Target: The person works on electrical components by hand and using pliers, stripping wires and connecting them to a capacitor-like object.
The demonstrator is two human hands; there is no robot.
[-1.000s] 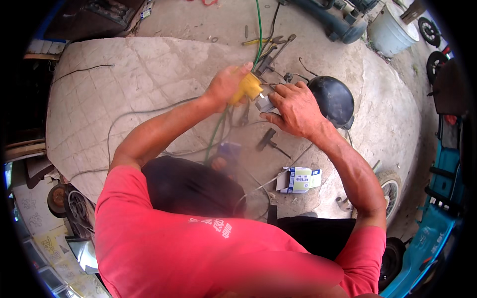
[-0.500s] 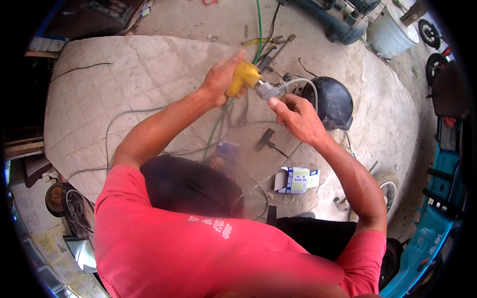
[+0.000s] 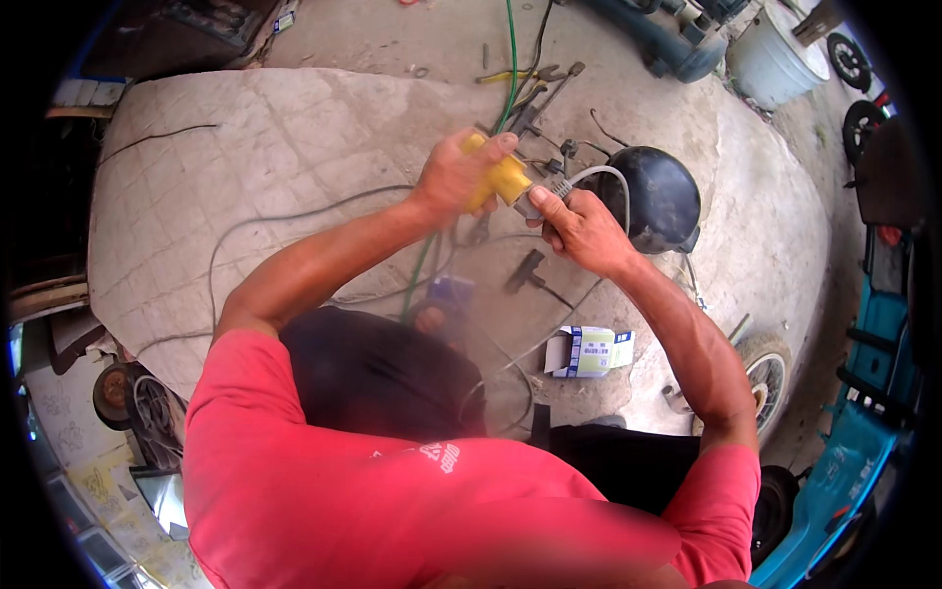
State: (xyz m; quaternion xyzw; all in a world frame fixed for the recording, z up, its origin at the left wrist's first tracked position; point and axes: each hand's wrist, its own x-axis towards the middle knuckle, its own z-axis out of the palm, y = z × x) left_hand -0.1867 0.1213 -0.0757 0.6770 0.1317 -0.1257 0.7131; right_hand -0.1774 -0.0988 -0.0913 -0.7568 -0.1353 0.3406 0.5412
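My left hand (image 3: 453, 177) grips a yellow tool handle (image 3: 506, 178) held up over the concrete floor. My right hand (image 3: 579, 228) is closed around a grey cable end (image 3: 555, 188) pressed against the tip of that yellow tool. The grey cable (image 3: 606, 173) loops up and back behind my right hand. A black round helmet-like shell (image 3: 659, 196) lies just beyond my right hand. Which part of the cable meets the tool is hidden by my fingers.
Pliers and other hand tools (image 3: 535, 83) lie on the floor ahead beside a green hose (image 3: 509, 49). A small white and blue box (image 3: 587, 350) sits near my right forearm, a black T-shaped tool (image 3: 530, 272) beside it. A small wheel (image 3: 763, 368) is at right, a white bucket (image 3: 773, 54) farther off.
Both hands have risen from the floor and come together; my right hand now holds the grey cable end against the yellow tool instead of resting near the black shell.
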